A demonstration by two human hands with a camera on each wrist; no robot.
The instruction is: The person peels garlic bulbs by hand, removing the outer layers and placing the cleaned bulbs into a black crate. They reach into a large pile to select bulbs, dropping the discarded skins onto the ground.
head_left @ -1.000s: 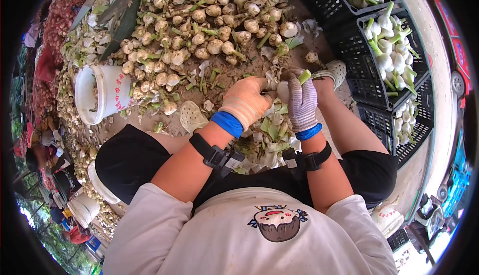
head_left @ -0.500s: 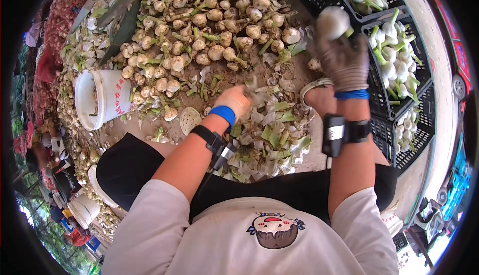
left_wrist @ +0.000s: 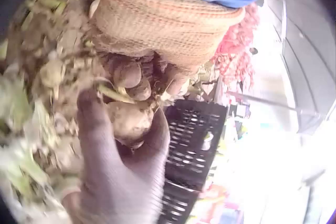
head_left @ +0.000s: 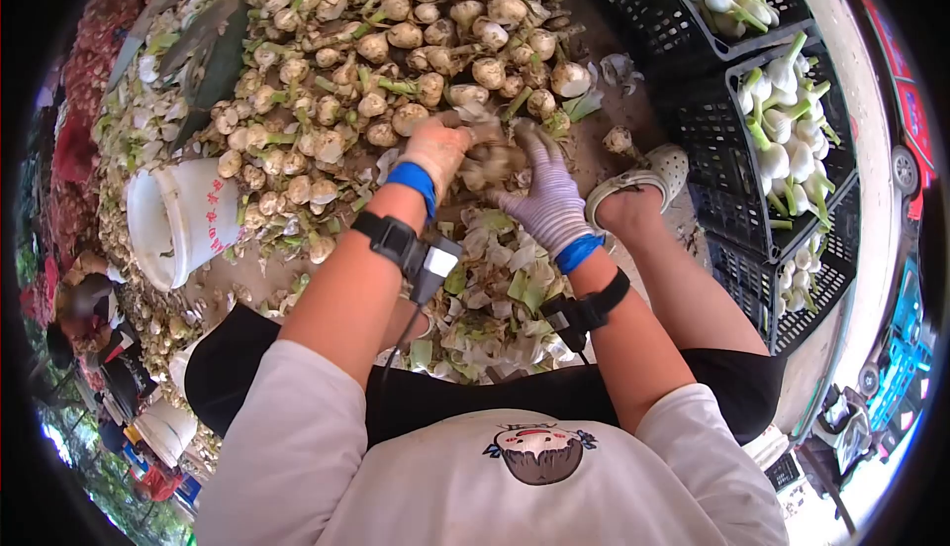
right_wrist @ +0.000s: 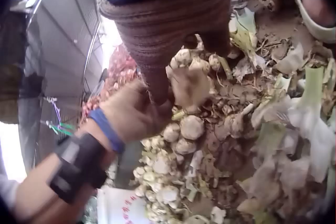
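Both gloved hands meet at the near edge of a big heap of unpeeled garlic bulbs, and between them sits one dirty garlic bulb, tan with soil, its papery skin loose and ragged. The left hand, in an orange-tan knit glove with a blue cuff, curls its fingers onto the bulb from the left side. The right hand, in a grey-purple knit glove, cups the same bulb from below and the right, fingers bent up around it; the left wrist view shows the bulb nestled in that grey palm.

Peeled skins and green stalk trimmings lie piled on the ground between the person's knees, under the forearms. A white bucket lies tipped on its side to the left of the heap. To the right stand black plastic crates holding clean white garlic with green stalks. A sandalled foot rests just right of the hands.

The ground is bare packed dirt scattered with husk scraps, outdoors in bright daylight; red mesh sacks show at the far left
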